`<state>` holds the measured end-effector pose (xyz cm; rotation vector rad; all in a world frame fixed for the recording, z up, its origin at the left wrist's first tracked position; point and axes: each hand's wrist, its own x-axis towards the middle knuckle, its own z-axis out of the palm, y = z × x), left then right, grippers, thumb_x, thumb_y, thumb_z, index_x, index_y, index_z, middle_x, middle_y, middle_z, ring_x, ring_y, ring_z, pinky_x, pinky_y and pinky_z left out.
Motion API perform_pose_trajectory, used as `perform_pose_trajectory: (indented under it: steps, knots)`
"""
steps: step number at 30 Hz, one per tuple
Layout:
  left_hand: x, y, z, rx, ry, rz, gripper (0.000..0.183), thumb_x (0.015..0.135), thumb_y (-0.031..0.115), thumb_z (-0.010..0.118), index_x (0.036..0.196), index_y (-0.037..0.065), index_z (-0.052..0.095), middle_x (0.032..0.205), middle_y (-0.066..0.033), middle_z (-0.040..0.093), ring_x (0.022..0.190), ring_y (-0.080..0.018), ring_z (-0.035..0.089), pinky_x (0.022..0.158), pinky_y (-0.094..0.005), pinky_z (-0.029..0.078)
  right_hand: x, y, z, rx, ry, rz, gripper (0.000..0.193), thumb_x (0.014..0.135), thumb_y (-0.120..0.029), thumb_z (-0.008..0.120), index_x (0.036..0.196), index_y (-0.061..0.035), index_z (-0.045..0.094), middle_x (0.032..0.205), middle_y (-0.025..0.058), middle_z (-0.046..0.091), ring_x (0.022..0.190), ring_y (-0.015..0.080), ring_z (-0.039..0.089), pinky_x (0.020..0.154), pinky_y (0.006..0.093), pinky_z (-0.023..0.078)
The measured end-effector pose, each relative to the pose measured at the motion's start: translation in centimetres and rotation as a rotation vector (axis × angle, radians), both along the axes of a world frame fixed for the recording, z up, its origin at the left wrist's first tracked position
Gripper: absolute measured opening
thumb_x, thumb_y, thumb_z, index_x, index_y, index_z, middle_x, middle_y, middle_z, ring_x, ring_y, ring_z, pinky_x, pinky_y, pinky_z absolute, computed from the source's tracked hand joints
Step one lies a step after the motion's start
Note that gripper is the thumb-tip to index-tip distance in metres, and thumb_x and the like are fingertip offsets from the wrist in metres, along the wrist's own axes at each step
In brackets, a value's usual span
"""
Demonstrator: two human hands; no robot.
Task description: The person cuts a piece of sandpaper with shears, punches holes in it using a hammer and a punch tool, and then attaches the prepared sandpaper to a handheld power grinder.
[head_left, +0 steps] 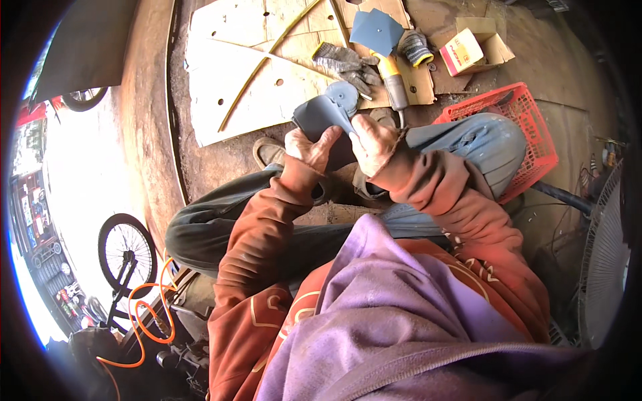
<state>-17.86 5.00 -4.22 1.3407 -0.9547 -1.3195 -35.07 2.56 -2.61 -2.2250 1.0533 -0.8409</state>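
Observation:
A blue-grey sheet that looks like sandpaper point(319, 117) is bent between my hands, above the cardboard. My left hand point(309, 148) grips its near edge, the thumb lying on top. On the sheet's right side my right hand point(374, 146) closes round it, with some fingers hidden. A round disc of the same colour point(343, 95) shows just beyond the sheet; whether it is attached, I cannot tell. Farther off lies a yellow and grey power tool point(391, 79), its head covered by another blue-grey sheet point(376, 31). Grey work gloves point(344, 65) rest beside it.
Flattened cardboard point(231, 80) with holes and thin strips covers the floor ahead. Another glove point(416, 48) and an open small carton point(471, 50) lie far right. A red plastic crate point(535, 134) stands by my right knee, a fan point(605, 260) behind it. An orange hose point(137, 307) coils at left.

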Motion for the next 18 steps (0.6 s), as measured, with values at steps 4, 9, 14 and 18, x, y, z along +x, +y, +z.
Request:
perform_pose_trajectory:
  steps: [4, 9, 14, 18]
  knots:
    - [-1.3, -2.5, 4.6, -0.226, 0.025, 0.064, 0.024, 0.083, 0.011, 0.076, 0.102, -0.002, 0.068, 0.097, -0.0076, 0.068, 0.085, -0.0170, 0.064, 0.074, -0.0315, 0.053, -2.4, -5.6, 7.6, 0.367, 0.040, 0.103, 0.032, 0.083, -0.003, 0.061, 0.114, 0.0022, 0.054, 0.087, 0.0192, 0.064, 0.078, 0.0311, 0.065, 0.071, 0.0408, 0.052]
    - [-3.8, -13.2, 5.4, -0.621, -0.370, -0.117, 0.024, 0.083, 0.011, 0.069, 0.106, 0.001, 0.067, 0.100, -0.0141, 0.069, 0.092, -0.0256, 0.066, 0.077, -0.0342, 0.054, -8.2, -18.1, 8.4, 0.708, -0.264, 0.169, 0.044, 0.084, -0.008, 0.072, 0.123, 0.0021, 0.053, 0.109, 0.0085, 0.065, 0.096, 0.0157, 0.063, 0.087, 0.0319, 0.052]
    - [-6.6, -24.0, 5.0, -0.473, -0.156, -0.103, 0.034, 0.090, 0.030, 0.060, 0.109, 0.002, 0.064, 0.101, -0.0145, 0.068, 0.096, -0.0268, 0.065, 0.080, -0.0375, 0.051, -9.1, -27.2, 5.0, 0.192, -0.118, 0.030, 0.038, 0.077, -0.015, 0.076, 0.111, -0.0023, 0.065, 0.098, 0.0096, 0.070, 0.090, 0.0176, 0.065, 0.082, 0.0318, 0.053]
    - [-4.2, -27.9, -1.0, -0.843, -0.888, -0.362, 0.040, 0.081, -0.001, 0.063, 0.121, 0.004, 0.062, 0.114, -0.0134, 0.065, 0.100, -0.0267, 0.065, 0.086, -0.0365, 0.053, -9.6, -30.2, -1.3, 0.291, -0.309, -0.115, 0.051, 0.080, -0.008, 0.077, 0.124, 0.0007, 0.052, 0.110, 0.0104, 0.065, 0.097, 0.0164, 0.063, 0.087, 0.0314, 0.052]
